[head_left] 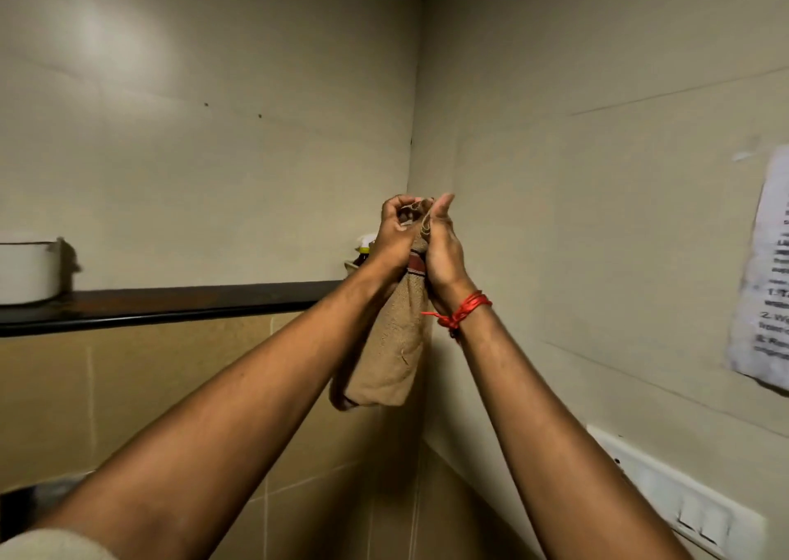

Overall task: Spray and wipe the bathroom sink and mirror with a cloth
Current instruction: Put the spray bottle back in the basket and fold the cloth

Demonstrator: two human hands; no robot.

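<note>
A tan cloth (393, 342) is held up by two hands in front of the wall corner.

Two bare forearms are seen reaching up from the lower edge, their elbows cut off. The cloth is gathered at its top and pinched between the left hand (395, 235) and the right hand (442, 245), both closed on it; its upper end is hidden inside the fingers. Its long axis is nearly vertical, the loose lower end hanging down and slightly left. One red thread (463, 312) is tied round the right wrist. Right of the cloth, one white switch panel (679, 495) and one blurred, unreadable paper notice (764, 269) are partly cut off. Left of the cloth, one dark shelf (170, 303) carries a white container (27, 271); behind the hands a yellow-capped bottle (366, 248) is mostly hidden.
</note>
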